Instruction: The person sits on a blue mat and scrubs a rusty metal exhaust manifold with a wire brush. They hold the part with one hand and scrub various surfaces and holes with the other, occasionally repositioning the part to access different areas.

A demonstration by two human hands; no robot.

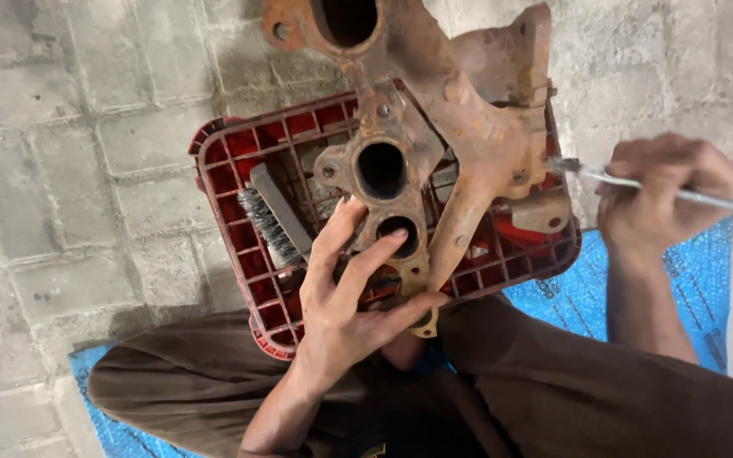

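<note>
Head view, looking straight down: a rusty cast-metal manifold (434, 127) with round ports lies across an upturned red plastic crate (239, 212), which stands on a floor of grey paving blocks (69, 170). The left hand (351, 293) is spread flat on the near end of the manifold, its fingers (332, 237) reaching up beside the lower ports and its thumb pressed under the bottom flange; the grip here is an open-palmed steadying hold rather than a closed fist. The right hand (663, 191) is clenched around a slim metal tool (638, 184), whose tip touches the right flank of the manifold near a small bracket. A wire brush (269, 219) with a grey handle lies on the crate's grid, just left of the manifold and apart from both hands. Brown trousers (553, 390) fill the lower edge of the picture, and a blue bubble-textured sheet (706, 280) lies on the floor beneath the person.
</note>
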